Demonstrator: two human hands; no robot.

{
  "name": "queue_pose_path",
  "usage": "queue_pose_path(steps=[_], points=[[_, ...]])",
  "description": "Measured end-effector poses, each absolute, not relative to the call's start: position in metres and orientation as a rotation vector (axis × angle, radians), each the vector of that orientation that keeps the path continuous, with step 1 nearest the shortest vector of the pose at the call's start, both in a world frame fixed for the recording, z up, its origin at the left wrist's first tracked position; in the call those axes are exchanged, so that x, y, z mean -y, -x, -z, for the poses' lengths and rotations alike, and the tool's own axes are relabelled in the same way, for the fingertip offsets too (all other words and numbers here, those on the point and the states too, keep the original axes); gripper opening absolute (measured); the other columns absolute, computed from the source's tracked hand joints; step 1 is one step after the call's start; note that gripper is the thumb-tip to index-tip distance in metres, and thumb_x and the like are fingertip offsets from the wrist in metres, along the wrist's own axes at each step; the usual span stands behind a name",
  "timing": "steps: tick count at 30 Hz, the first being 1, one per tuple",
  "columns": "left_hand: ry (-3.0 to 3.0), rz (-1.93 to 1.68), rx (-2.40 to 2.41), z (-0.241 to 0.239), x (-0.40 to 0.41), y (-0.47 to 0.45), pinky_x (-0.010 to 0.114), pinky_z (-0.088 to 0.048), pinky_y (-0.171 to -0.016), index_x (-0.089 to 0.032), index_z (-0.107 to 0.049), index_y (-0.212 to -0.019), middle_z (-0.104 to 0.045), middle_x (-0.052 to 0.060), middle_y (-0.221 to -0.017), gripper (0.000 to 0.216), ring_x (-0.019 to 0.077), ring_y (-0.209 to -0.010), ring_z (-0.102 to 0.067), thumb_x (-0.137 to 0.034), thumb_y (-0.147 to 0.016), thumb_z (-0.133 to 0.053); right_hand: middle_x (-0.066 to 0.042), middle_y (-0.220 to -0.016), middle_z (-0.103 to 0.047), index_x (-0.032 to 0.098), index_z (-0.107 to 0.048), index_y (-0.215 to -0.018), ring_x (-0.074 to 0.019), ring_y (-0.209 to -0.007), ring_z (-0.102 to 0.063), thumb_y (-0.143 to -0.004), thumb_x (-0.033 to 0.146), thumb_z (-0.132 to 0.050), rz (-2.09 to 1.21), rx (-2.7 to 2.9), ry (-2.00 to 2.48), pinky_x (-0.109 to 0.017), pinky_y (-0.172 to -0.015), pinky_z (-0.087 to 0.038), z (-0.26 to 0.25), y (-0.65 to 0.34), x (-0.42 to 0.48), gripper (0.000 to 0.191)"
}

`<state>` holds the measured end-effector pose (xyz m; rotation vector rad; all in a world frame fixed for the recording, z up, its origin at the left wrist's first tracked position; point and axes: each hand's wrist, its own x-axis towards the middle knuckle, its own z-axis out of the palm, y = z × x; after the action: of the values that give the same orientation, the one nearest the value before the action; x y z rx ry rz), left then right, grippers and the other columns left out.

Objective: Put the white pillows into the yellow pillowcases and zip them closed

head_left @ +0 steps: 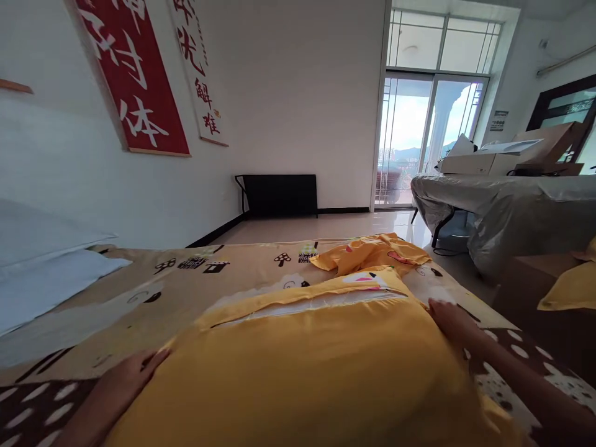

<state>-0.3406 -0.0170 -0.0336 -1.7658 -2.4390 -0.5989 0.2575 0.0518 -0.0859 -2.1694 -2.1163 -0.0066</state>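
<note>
A yellow pillow (pixel 302 366) is laid across the near middle of the bed (pixel 195 279), its open far edge showing a white strip of filling. The left hand (pixel 135 372) is laid flat and spread against the pillow's left edge, with nothing gripped. The right hand (pixel 449 316) is pressed, fingers extended, against the pillow's far right corner, and nothing is held in it either. A crumpled yellow pillowcase (pixel 372 251) is seen just beyond the pillow.

On the left wall a red banner (pixel 135 74) is hung, with white Chinese characters, the lowest read as "体". Beside it, a white scroll (pixel 200 74) is marked with black and red characters. The small sign (pixel 499 120) beside the glass door cannot be read.
</note>
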Motion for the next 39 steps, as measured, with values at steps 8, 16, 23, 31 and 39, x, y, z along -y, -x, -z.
queue_pose_path(steps=[8,16,23,31,39], points=[[2.722,0.497,1.688,0.001,0.009,0.220,0.037,-0.036,-0.105,-0.024,-0.054,-0.123,-0.057,0.004,-0.131,0.043,0.0215,-0.122,-0.050,-0.045,-0.091,-0.033,-0.008,-0.117,-0.061,0.023,-0.059,-0.114,-0.0220,-0.111,-0.053,-0.088,0.037,-0.048,-0.130,2.416,1.191,-0.035,-0.097,-0.038,0.029,-0.189,-0.043,0.032],[2.725,0.373,1.569,0.032,-0.009,0.177,0.040,-0.036,-0.097,-0.019,-0.057,-0.108,-0.058,0.009,-0.120,0.034,0.0238,-0.113,-0.050,-0.043,-0.091,-0.040,-0.002,-0.079,-0.058,0.018,-0.053,-0.077,-0.0142,-0.073,-0.050,-0.090,0.044,-0.041,-0.293,2.231,1.264,-0.026,-0.068,-0.037,0.073,-0.183,-0.050,0.032],[2.427,0.425,1.776,-0.015,-0.013,0.161,0.027,-0.036,-0.065,-0.016,-0.057,-0.092,-0.058,0.003,-0.066,0.038,0.0176,-0.067,-0.055,-0.039,-0.095,-0.026,0.005,-0.055,-0.037,0.017,-0.049,-0.062,-0.0085,-0.054,-0.032,-0.083,0.052,-0.042,-0.318,2.140,1.220,-0.023,-0.052,-0.023,-0.004,-0.189,-0.056,0.041],[2.400,0.337,1.669,-0.024,-0.023,0.160,0.026,-0.039,-0.069,-0.013,-0.060,-0.081,-0.062,0.004,-0.075,0.040,0.0153,-0.071,-0.056,-0.036,-0.094,-0.031,-0.004,-0.076,-0.062,0.016,-0.062,-0.082,-0.0121,-0.067,-0.051,-0.088,0.038,-0.044,-0.148,2.276,1.433,-0.022,-0.061,-0.032,-0.001,-0.177,-0.078,0.029],[2.423,0.241,1.375,-0.007,-0.014,0.087,0.039,-0.044,-0.082,-0.013,-0.061,-0.096,-0.064,0.014,-0.100,0.026,0.0255,-0.094,-0.058,-0.008,-0.082,-0.040,-0.009,-0.096,-0.066,0.017,-0.062,-0.100,-0.0204,-0.084,-0.059,-0.074,0.035,-0.062,0.134,2.289,1.593,-0.026,-0.068,-0.038,0.013,-0.213,-0.088,0.032]])
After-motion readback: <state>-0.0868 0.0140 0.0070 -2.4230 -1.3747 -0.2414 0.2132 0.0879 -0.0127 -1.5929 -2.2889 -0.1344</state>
